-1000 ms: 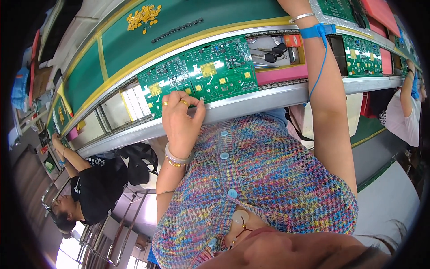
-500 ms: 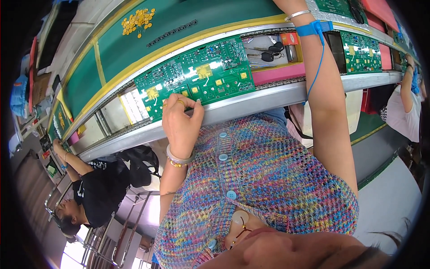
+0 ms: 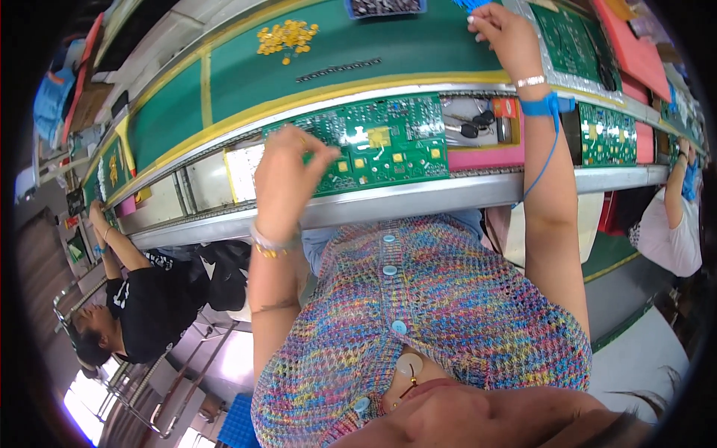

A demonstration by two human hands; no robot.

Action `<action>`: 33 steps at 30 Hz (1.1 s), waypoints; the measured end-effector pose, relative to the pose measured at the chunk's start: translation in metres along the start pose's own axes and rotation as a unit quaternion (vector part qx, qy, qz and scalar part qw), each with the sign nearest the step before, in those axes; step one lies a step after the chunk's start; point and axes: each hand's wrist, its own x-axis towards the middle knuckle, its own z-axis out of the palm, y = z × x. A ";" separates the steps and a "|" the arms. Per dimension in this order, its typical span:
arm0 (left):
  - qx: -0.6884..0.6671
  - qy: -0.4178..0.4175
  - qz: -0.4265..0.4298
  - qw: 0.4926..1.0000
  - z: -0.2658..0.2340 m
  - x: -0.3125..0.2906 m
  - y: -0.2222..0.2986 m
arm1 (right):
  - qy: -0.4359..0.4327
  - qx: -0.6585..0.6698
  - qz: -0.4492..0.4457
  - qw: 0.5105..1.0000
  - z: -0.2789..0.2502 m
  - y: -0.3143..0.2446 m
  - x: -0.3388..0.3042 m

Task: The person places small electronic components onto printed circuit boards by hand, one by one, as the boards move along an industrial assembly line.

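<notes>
My left hand [image 3: 285, 175], smeared by motion, is over the left end of a green circuit board [image 3: 403, 160] with yellow square parts. Its fingers are curled, and whether anything is between them cannot be told. The board lies in the metal rail track in front of me. My right hand [image 3: 509, 41] reaches over the far green bench, its fingers bent in and its thumb against them. Anything in that grip is too small to make out. A bright blue object [image 3: 470, 4] is just beyond its fingertips, cut off by the top edge.
Loose yellow disc-shaped parts [image 3: 287, 39] and a black strip of parts [image 3: 338, 70] lie on the green bench. A blue tray [image 3: 385, 7] of dark parts stands behind. Keys [image 3: 470, 125] sit in a pink-edged compartment. Another board [image 3: 607, 134] lies right. Co-workers sit either side.
My left hand has lifted off the board's face and blurred. My right hand, formerly cut off at the top, now shows fully. The whole view has shifted, so bench and board sit lower.
</notes>
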 end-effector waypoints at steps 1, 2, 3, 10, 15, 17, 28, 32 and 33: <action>-0.009 0.042 -0.028 0.999 -0.006 0.017 -0.009 | 0.002 -0.003 -0.047 0.999 0.003 -0.004 -0.005; 0.010 0.099 -0.013 0.995 -0.009 0.035 -0.024 | 0.001 -0.003 -0.096 0.995 0.007 -0.012 -0.012; 0.028 0.154 0.003 0.988 -0.008 0.055 -0.040 | 0.005 -0.014 -0.086 0.996 0.010 -0.030 -0.025; -0.008 0.101 -0.049 0.994 0.002 0.129 -0.082 | -0.102 -0.007 -0.122 0.987 0.048 -0.084 -0.109; -0.081 0.047 -0.025 0.995 0.005 0.131 -0.082 | -0.169 -0.028 -0.160 0.972 0.097 -0.098 -0.120; -0.071 0.070 0.006 0.995 0.011 0.128 -0.078 | -0.176 -0.050 -0.161 0.970 0.109 -0.108 -0.116; -0.093 0.214 0.125 0.964 0.006 0.082 -0.062 | -0.166 -0.101 -0.157 0.968 0.154 -0.104 -0.095; -0.141 0.207 0.072 0.966 -0.011 0.050 -0.061 | -0.188 -0.152 -0.124 0.962 0.149 -0.113 -0.091; -0.196 0.193 0.033 0.961 -0.014 0.042 -0.061 | -0.187 -0.164 -0.123 0.961 0.150 -0.114 -0.091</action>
